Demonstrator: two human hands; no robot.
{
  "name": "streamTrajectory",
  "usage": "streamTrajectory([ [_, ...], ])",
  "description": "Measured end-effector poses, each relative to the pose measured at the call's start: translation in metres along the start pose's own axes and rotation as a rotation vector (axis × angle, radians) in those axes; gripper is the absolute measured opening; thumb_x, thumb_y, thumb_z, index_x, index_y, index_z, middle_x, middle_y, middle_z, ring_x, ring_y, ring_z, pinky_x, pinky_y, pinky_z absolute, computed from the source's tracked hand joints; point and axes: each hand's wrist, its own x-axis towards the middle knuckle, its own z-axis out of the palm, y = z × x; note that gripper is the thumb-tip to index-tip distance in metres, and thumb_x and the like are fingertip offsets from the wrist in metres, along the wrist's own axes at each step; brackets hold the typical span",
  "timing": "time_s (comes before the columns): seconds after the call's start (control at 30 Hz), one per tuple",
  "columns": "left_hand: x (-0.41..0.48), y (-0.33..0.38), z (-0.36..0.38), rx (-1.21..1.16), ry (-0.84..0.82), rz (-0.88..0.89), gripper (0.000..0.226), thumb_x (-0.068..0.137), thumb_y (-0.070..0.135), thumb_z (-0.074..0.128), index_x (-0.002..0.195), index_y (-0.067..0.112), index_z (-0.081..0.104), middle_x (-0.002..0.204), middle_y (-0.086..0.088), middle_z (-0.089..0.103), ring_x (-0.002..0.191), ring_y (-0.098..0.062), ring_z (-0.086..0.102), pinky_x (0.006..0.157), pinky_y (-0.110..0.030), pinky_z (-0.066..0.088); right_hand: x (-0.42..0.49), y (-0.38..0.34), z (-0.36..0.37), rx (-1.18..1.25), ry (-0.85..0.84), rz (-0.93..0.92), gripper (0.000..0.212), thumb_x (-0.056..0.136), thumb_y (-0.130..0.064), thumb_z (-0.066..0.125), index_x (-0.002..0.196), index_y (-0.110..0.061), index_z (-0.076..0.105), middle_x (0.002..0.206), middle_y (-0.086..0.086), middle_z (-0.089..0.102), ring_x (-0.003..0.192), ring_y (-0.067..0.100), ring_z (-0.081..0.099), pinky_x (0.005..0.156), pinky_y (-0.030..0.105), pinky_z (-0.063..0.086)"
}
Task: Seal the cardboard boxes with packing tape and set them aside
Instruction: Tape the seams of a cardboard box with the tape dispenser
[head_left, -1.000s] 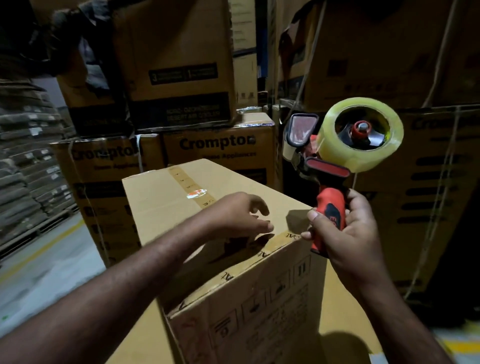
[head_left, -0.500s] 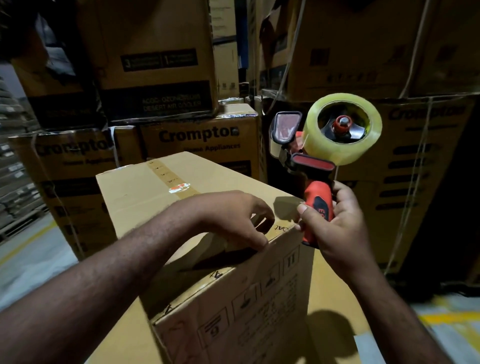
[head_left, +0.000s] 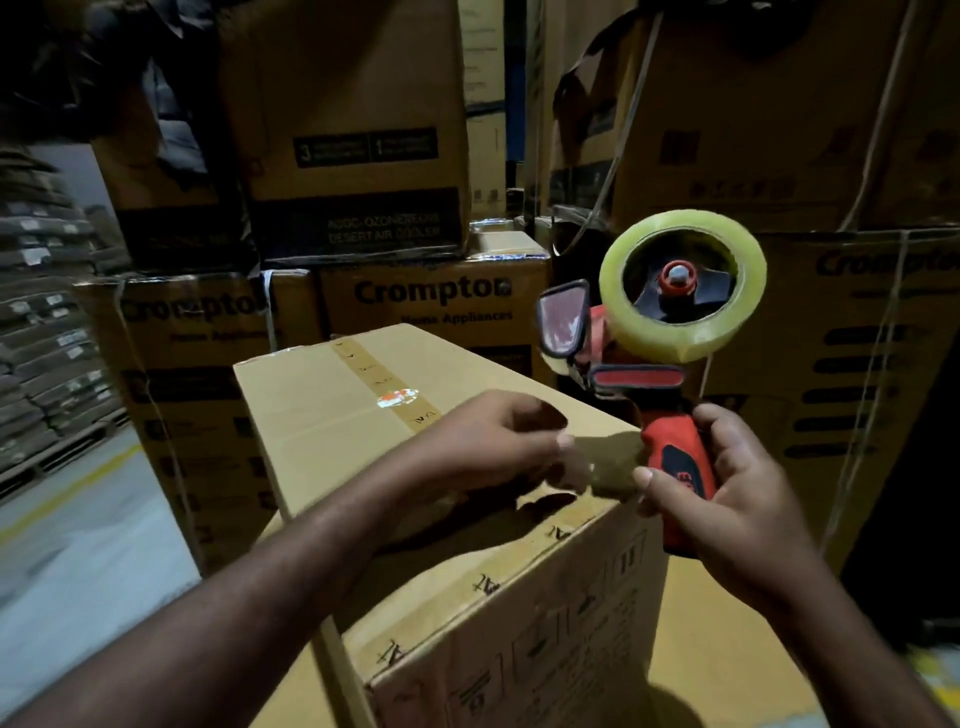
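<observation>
- Right hand (head_left: 727, 504) grips the dispenser (head_left: 670, 447) handle, just right of the box (head_left: 322, 405), with the roll (head_left: 654, 332) up.
- Left hand (head_left: 493, 447) sits over the box's top near its front edge, fingers curled; whether it pinches anything I cannot tell.
- Brown strip (head_left: 363, 364) runs along the box's top.
- Cartons (head_left: 431, 301) are stacked behind the box.

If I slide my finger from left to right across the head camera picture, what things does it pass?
Grey stacked bundles → cardboard box → tape dispenser → strapped Crompton box.
</observation>
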Motion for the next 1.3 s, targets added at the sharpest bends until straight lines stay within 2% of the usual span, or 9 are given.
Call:
streamTrajectory([
  [0.13,-0.004,0.003,-0.021,-0.938,0.011,-0.191,0.046,0.089,0.008,0.048,0.131,-0.008,0.056,0.12,-0.027,0.069,0.11,-0.039,0.069,0.086,-0.044,0.059,0.006,-0.01,0.003,-0.053,-0.085,-0.105,0.061,0.076,-0.024,0.078,0.116,-0.049,0.039,0.105,-0.017,0.054,0.091,-0.006,0.063,0.062,0.023,0.059],
  [0.27,-0.016,-0.002,-0.046,-0.952,0.002,-0.214,0.055,0.082,0.018,0.049,0.13,-0.008,0.056,0.114,-0.021,0.071,0.115,-0.044,0.066,0.098,-0.052,0.054,0.011,-0.023,0.012,-0.125,-0.142,-0.184,0.055,0.067,-0.052,0.07,0.115,-0.052,0.044,0.101,-0.021,0.062,0.081,0.008,0.069,0.055,0.029,0.058],
  [0.33,-0.021,-0.009,-0.063,-0.958,0.079,-0.176,0.042,0.088,0.018,0.048,0.122,-0.005,0.058,0.096,-0.017,0.067,0.105,-0.042,0.07,0.096,-0.053,0.055,0.014,-0.029,0.02,-0.177,-0.147,-0.253,0.049,0.074,-0.046,0.072,0.109,-0.063,0.042,0.095,-0.017,0.065,0.079,0.011,0.07,0.051,0.03,0.057],
  [0.43,-0.022,-0.021,-0.093,-0.988,0.084,-0.119,0.05,0.096,0.031,0.048,0.121,-0.01,0.058,0.108,-0.026,0.066,0.085,-0.031,0.072,0.103,-0.052,0.052,0.021,-0.039,0.039,-0.297,-0.124,-0.368,0.065,0.081,-0.033,0.074,0.109,-0.077,0.035,0.097,-0.023,0.061,0.092,-0.002,0.065,0.058,0.025,0.058],
  [0.6,-0.014,-0.05,-0.132,-1.22,-0.115,-0.155,0.081,0.096,0.07,0.038,0.13,0.0,0.06,0.128,-0.029,0.064,0.118,-0.047,0.063,0.102,-0.062,0.047,0.036,-0.061,0.082,-0.265,-0.101,-0.375,0.057,0.075,-0.031,0.077,0.11,-0.064,0.046,0.099,-0.022,0.065,0.085,0.012,0.068,0.055,0.037,0.06],
  [0.77,-0.002,-0.074,-0.169,-1.41,0.05,-0.196,0.059,0.098,0.049,0.058,0.101,-0.009,0.067,0.105,-0.023,0.071,0.081,-0.036,0.074,0.074,-0.05,0.062,0.073,-0.085,0.13,-0.347,-0.102,-0.419,0.046,0.077,-0.07,0.059,0.116,-0.054,0.044,0.105,-0.026,0.06,0.066,0.019,0.067,0.042,0.036,0.054],
  [0.9,0.009,-0.1,-0.205,-1.324,0.153,-0.273,0.023,0.103,0.013,0.049,0.101,-0.005,0.064,0.089,-0.02,0.072,0.064,-0.025,0.074,0.046,-0.018,0.056,0.107,-0.09,0.167,-0.39,-0.052,-0.454,0.06,0.076,-0.062,0.068,0.125,-0.042,0.041,0.094,-0.019,0.059,0.063,0.003,0.063,0.052,0.014,0.053],
  [1.07,0.036,-0.134,-0.25,-0.978,0.21,-0.299,0.017,0.098,0.005,0.054,0.108,-0.002,0.065,0.096,-0.023,0.075,0.085,-0.029,0.076,0.068,-0.03,0.062,0.146,-0.082,0.207,-0.548,-0.094,-0.475,0.071,0.076,-0.017,0.081,0.133,-0.038,0.044,0.115,-0.005,0.051,0.097,0.012,0.055,0.065,0.003,0.043],
  [1.3,0.082,-0.177,-0.27,-0.725,0.25,-0.362,0.006,0.092,0.004,0.064,0.089,0.0,0.068,0.077,-0.013,0.07,0.064,-0.021,0.068,0.063,-0.026,0.055,0.179,-0.066,0.229,-0.572,-0.139,-0.347,0.074,0.078,-0.017,0.082,0.142,-0.023,0.047,0.112,-0.007,0.053,0.099,0.009,0.055,0.073,0.003,0.037],
])
